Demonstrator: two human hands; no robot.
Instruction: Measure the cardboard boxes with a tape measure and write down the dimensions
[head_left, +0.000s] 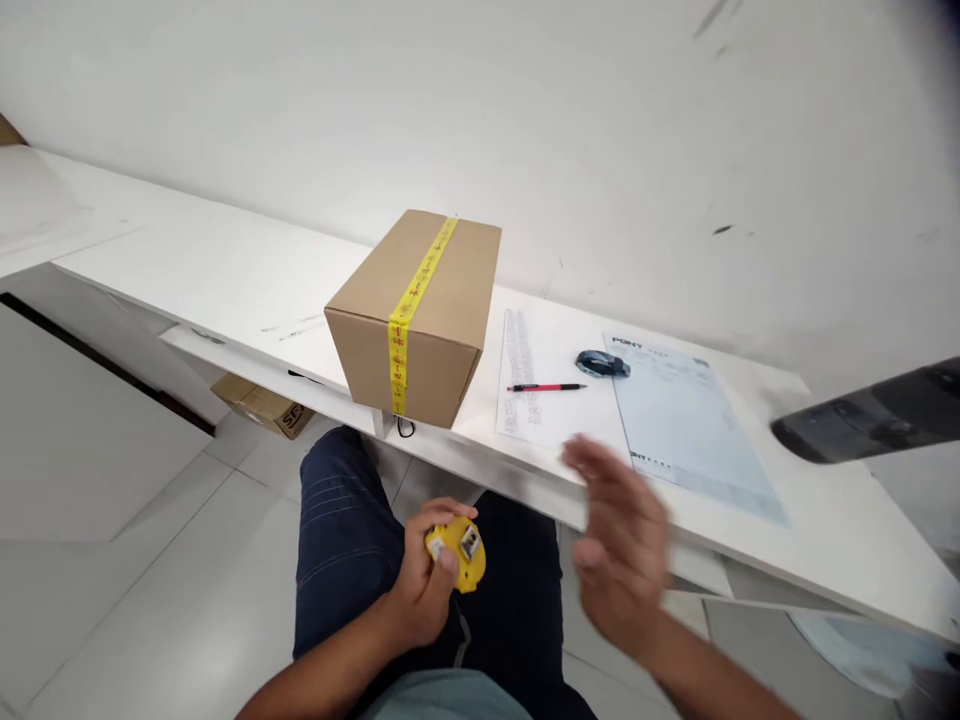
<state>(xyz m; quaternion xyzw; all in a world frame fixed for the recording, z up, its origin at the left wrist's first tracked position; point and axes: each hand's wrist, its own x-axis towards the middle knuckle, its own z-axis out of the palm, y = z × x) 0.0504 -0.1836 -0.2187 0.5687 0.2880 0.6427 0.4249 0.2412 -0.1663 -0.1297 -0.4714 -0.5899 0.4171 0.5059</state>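
Above my lap, my left hand (429,575) is wrapped round a small, rounded yellow tape measure (471,570) with a pale metal piece on its face. The thumb presses on its near side. My right hand (624,545) is raised at the front edge of the white desk (225,270), blurred by motion. Its fingers are stretched, thumb apart, and nothing shows in them. A cardboard box (405,370) closed with yellow printed tape stands on the desk, beyond my left hand. Beyond my right hand, a red and black pen (551,387) lies across a printed sheet (525,415).
A dark blue, mouse-shaped object (600,363) rests by a pale printed bag or sheet (690,420). A dark glossy object (862,410) juts in from the right. Under the desk, a second carton (262,400) sits on the tiled floor. The wall (300,100) backs the desk.
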